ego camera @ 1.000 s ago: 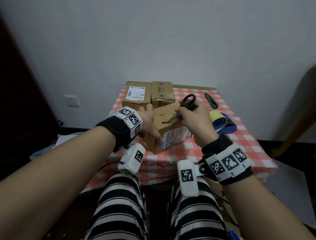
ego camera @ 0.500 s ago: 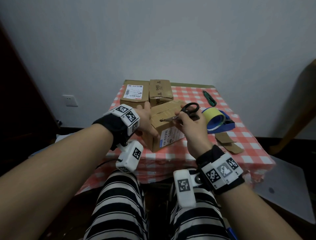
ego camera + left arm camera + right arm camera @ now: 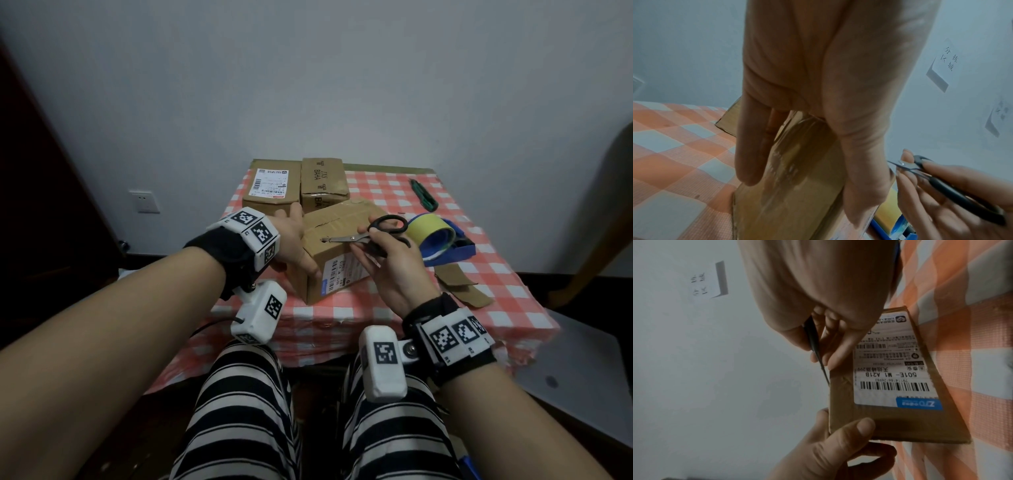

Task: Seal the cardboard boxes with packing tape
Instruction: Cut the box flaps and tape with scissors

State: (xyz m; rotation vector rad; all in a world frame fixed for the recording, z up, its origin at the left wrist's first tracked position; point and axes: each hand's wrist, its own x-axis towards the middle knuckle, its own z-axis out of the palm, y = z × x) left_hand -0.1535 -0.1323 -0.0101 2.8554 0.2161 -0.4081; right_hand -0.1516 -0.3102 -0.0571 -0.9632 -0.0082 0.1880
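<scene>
A brown cardboard box (image 3: pixel 337 246) with a white shipping label stands near the front of the checked table, clear tape along its top seam. My left hand (image 3: pixel 301 240) grips its left side; the thumb and fingers wrap the box (image 3: pixel 890 418) corner in the right wrist view. My right hand (image 3: pixel 371 246) holds black-handled scissors (image 3: pixel 373 236), the blades together and pointing left over the box's top front edge. A blue tape dispenser (image 3: pixel 445 240) with a yellow roll lies just right of the box. In the left wrist view the scissors (image 3: pixel 941 181) show beside the box (image 3: pixel 793 186).
Two more cardboard boxes (image 3: pixel 270 186) (image 3: pixel 323 181) stand side by side at the back left of the table. A green utility knife (image 3: pixel 423 195) lies at the back right. Cardboard scraps (image 3: pixel 462 287) lie at the front right, near the table's edge (image 3: pixel 342 342).
My right hand has drawn the scissors back to the right and toward me, uncovering the tape dispenser. My left hand has kept its hold on the box.
</scene>
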